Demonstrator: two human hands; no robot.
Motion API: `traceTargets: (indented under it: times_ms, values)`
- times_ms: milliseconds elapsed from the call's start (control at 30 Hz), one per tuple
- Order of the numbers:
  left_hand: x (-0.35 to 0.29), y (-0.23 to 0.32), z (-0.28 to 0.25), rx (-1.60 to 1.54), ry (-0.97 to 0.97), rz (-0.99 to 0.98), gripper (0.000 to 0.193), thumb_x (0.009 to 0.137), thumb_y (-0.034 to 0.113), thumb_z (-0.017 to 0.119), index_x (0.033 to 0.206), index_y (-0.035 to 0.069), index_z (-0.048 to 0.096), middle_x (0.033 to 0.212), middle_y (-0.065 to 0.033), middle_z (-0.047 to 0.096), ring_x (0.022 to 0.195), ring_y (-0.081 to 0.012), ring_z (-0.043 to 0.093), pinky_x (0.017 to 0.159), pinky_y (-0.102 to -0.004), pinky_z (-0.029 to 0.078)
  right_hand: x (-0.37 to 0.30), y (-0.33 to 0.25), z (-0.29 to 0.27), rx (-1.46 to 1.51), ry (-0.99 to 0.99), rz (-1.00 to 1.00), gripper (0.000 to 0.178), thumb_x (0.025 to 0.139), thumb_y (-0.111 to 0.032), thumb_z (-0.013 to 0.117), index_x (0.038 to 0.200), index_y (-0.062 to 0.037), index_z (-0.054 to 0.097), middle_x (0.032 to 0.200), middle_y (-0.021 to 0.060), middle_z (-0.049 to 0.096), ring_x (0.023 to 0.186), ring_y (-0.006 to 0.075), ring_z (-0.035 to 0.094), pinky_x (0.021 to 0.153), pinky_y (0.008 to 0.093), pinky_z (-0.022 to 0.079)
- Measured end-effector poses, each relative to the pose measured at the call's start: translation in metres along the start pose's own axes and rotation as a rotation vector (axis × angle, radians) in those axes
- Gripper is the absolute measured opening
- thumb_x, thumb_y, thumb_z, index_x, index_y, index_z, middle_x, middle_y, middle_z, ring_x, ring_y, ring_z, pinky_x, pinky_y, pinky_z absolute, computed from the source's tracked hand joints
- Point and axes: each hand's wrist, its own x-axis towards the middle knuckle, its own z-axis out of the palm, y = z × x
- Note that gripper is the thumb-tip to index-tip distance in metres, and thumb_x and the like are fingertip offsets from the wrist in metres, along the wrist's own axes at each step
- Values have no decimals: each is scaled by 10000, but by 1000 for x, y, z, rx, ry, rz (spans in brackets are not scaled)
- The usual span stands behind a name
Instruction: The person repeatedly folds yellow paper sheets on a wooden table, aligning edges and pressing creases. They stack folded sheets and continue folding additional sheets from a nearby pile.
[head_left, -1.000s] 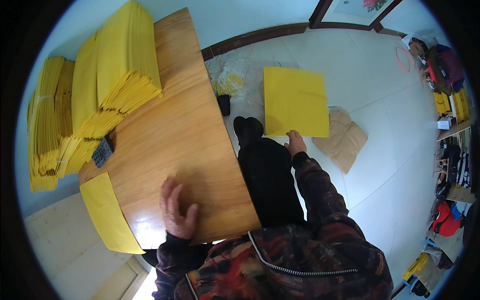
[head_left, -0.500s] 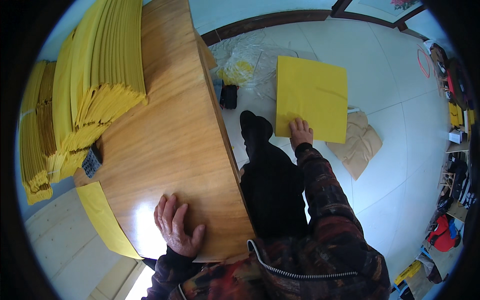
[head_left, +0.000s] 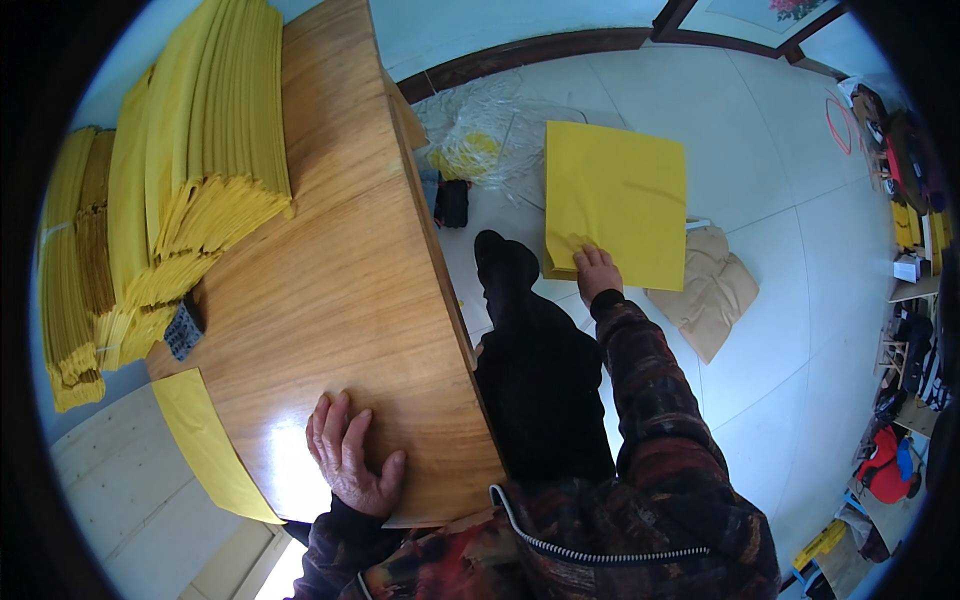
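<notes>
My left hand rests on the wooden table, its fingers loosely spread and nothing in them. Right of the table, my right hand is at the near edge of a stack of large yellow paper sheets. Its fingers lie over the top sheet and close on that edge, where the paper creases slightly; the thumb is hidden. Tall bundles of folded yellow paper lean together at the table's far left. Beside their lower end sits a small dark grey textured object.
A yellow sheet lies along the table's left edge. On the tiled floor are clear plastic wrapping, a black object and a crumpled brown paper piece. My black-clad leg is beside the table. Cluttered shelves line the far right.
My right fingers have curled further over the near edge of the top yellow sheet, which now creases there. The view has shifted slightly. My left hand stays on the table.
</notes>
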Motion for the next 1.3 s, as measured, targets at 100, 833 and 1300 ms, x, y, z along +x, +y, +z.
traceTargets:
  times_ms: [100, 833, 1300]
  values:
    - [0, 1, -1, 8, -13, 0, 517, 795, 337, 648, 1205, 48, 522, 1348, -205, 466, 1292, -426, 386, 1058, -553, 278, 0, 2, -1, 55, 43, -4, 316, 877, -132, 521, 1186, -153, 585, 1307, 75, 525, 1218, 313, 464, 1004, 400, 422]
    - [0, 2, -1, 14, -8, -5, 525, 771, 327, 668, 1196, 53, 529, 1338, -197, 475, 1280, -421, 401, 1053, -559, 281, -11, -8, 11, -105, -107, 28, 455, 950, -175, 412, 1404, -162, 385, 1550, 51, 240, 1427, 253, 225, 1097, 447, 300]
    - [0, 2, -2, 27, -39, 3, 513, 817, 334, 624, 1218, 43, 492, 1353, -224, 450, 1308, -435, 359, 1065, -558, 265, -1, 3, 9, -74, -80, -32, 449, 925, -164, 461, 1368, -134, 391, 1457, 94, 368, 1351, 305, 350, 980, 468, 435]
